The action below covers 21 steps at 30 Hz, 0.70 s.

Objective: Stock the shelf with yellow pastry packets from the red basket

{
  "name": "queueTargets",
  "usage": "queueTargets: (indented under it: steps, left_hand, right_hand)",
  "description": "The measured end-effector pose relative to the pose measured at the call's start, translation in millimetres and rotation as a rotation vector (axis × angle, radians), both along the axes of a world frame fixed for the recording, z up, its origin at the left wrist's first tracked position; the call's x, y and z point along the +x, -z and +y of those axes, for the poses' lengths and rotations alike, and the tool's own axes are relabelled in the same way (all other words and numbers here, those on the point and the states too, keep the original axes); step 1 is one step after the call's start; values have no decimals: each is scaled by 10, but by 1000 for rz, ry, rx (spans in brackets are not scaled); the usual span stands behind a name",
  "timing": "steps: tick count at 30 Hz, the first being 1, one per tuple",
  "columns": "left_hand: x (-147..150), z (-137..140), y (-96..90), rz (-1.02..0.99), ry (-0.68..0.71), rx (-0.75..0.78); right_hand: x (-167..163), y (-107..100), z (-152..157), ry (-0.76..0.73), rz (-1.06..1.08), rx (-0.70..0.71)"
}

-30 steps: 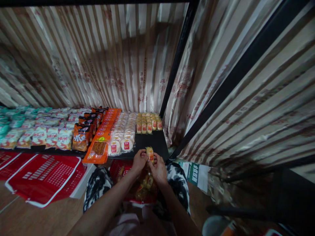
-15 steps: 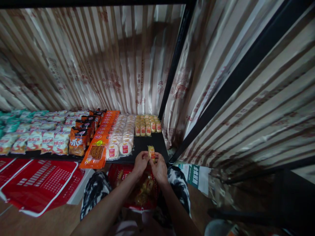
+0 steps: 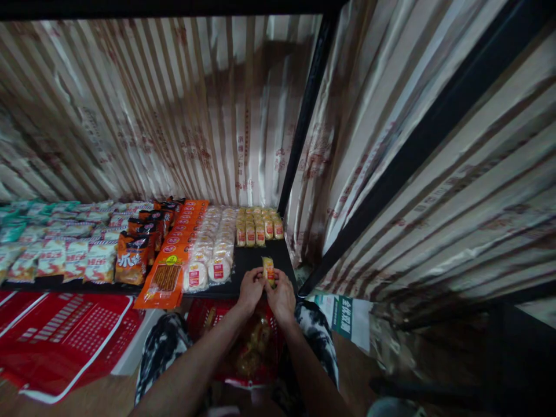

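A small yellow snack packet (image 3: 269,269) with a red label stands upright between my hands, above the front edge of the black shelf (image 3: 255,255). My left hand (image 3: 252,288) closes its fingertips on the packet's left side. From the right, my right hand (image 3: 281,294) pinches the same packet. Behind it, rows of matching yellow packets (image 3: 259,227) stand at the shelf's back right corner. Below my forearms, between my knees, sits a red basket (image 3: 204,307) with more wrapped yellow packets (image 3: 254,347) in it.
Left along the shelf stand round white cracker packs (image 3: 218,269), an orange bag of sticks (image 3: 167,278), dark orange snack bags (image 3: 131,258) and white snack bags (image 3: 101,260). A red basket (image 3: 65,341) lies at lower left. Black frame posts (image 3: 306,127) and a striped curtain (image 3: 208,116) rise behind.
The view has shifted slightly, so the shelf goods appear a little lower and further left. Both hands still hold the packet in nearly the same place.
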State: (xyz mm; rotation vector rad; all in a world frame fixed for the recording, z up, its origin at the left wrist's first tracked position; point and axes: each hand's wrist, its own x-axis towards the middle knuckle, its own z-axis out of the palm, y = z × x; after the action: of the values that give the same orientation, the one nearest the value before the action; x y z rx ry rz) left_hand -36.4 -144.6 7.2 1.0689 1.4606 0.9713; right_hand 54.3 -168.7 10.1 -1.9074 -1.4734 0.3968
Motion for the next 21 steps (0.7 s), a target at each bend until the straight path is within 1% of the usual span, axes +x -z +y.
queueTargets:
  steps: [4,7,12,21]
  left_hand:
    - [39,55,-27,52,13,-5]
    - [64,97,-54,57,10,-7]
    - [92,183,-64,39,18,-10]
    - [171,334,-29,-25,25,37]
  right_hand:
    - [-1,-55,48,42,-53,-52]
    - [1,-56,95,65,-88,-61]
    - [11,-36,186,75,-118,-55]
    - [26,-53,338,114,-117,-66]
